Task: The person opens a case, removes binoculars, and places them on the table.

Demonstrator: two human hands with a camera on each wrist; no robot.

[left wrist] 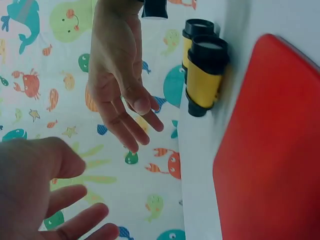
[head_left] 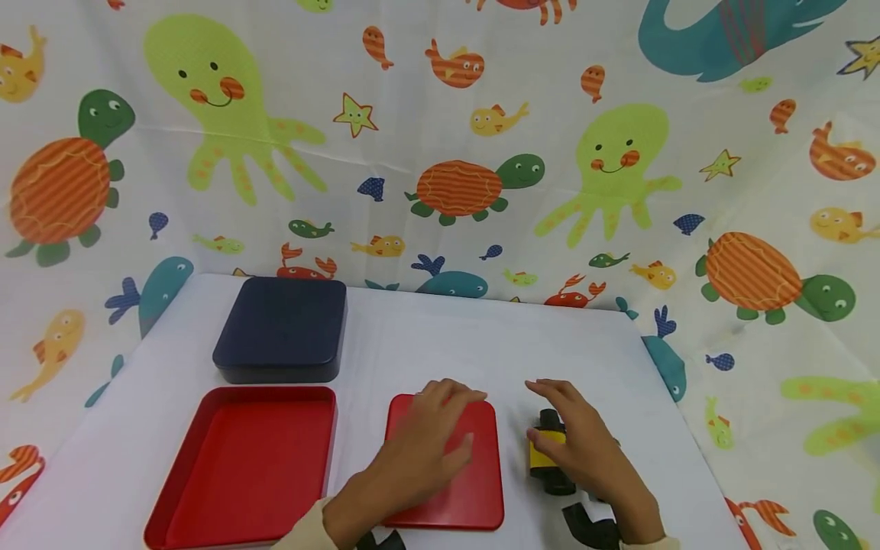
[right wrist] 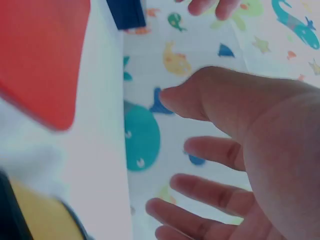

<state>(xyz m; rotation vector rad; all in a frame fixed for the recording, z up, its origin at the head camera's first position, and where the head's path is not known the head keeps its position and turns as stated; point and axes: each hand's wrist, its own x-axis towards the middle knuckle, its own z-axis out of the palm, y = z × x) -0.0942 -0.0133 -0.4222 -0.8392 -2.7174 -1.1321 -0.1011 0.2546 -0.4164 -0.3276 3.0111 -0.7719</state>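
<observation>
Held above a flat red rectangular piece [head_left: 483, 466], my left hand [head_left: 415, 451] has its fingers spread and nothing in its grasp. My right hand [head_left: 587, 443] hovers over yellow and black toy binoculars [head_left: 548, 480] lying on the white table, and partly hides them in the head view. In the left wrist view the binoculars [left wrist: 206, 82] show two barrels and stand apart from both hands. The right wrist view shows the right hand [right wrist: 270, 145] with its fingers apart and no object between thumb and fingers.
A shallow red tray [head_left: 254, 466] with raised walls stands at the left of the white table [head_left: 440, 336]. Behind it is a dark blue closed box [head_left: 282, 328]. A curtain [head_left: 426, 99] printed with sea animals hangs around the table.
</observation>
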